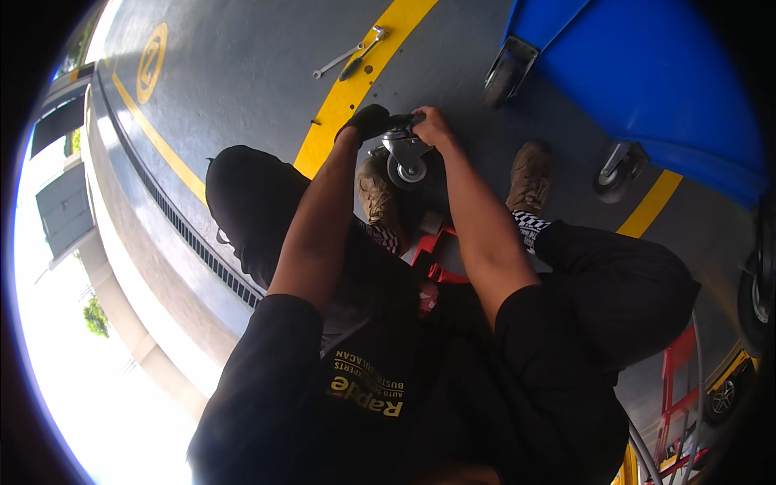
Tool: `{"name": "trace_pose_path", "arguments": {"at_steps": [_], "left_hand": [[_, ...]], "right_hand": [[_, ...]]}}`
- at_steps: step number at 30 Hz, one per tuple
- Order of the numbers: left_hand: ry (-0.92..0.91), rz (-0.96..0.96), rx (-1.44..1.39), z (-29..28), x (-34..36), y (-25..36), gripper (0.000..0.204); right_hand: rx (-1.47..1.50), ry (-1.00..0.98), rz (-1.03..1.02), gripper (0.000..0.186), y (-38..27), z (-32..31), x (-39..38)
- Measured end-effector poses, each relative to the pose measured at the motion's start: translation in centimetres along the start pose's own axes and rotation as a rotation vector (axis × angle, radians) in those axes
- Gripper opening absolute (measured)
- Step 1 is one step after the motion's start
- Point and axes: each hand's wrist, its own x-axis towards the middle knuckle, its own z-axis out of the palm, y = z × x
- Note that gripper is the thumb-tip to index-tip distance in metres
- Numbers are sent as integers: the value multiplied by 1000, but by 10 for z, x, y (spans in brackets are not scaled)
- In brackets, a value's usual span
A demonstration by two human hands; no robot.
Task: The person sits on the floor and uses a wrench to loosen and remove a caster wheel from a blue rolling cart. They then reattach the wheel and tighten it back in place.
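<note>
A caster wheel (406, 166) with a metal fork is held up between my two hands, above the floor and near my boots. My left hand (370, 122), in a black glove, closes on the left side of its dark top part. On the opposite side my bare right hand (433, 128) grips the same top part, fingers curled at its edge. Exactly what the fingertips press on is too small and dark to make out. Farther off, a combination wrench (338, 61) and a ratchet (364, 53) with a dark handle lie side by side on the floor.
A large blue bin (647, 73) on casters stands at the right; one of its wheels (509, 73) is close to my right hand. Small dark bits lie on the yellow floor line (339, 97). Red metal parts (436, 255) show between my legs. A drain grate (194, 234) runs along the left.
</note>
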Motion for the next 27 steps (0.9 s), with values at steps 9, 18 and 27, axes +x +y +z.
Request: {"name": "trace_pose_path", "arguments": {"at_steps": [9,18,27], "left_hand": [[-18,-12,-111,-2,-6,10,51],[-69,14,33,10,22,-23,59],[-165,-176,-11,8,22,-6,66]], "right_hand": [[-3,-115,15,37,8,-3,11],[174,-155,-19,32,5,2,15],[192,-222,-147,40,-4,-15,0]]}}
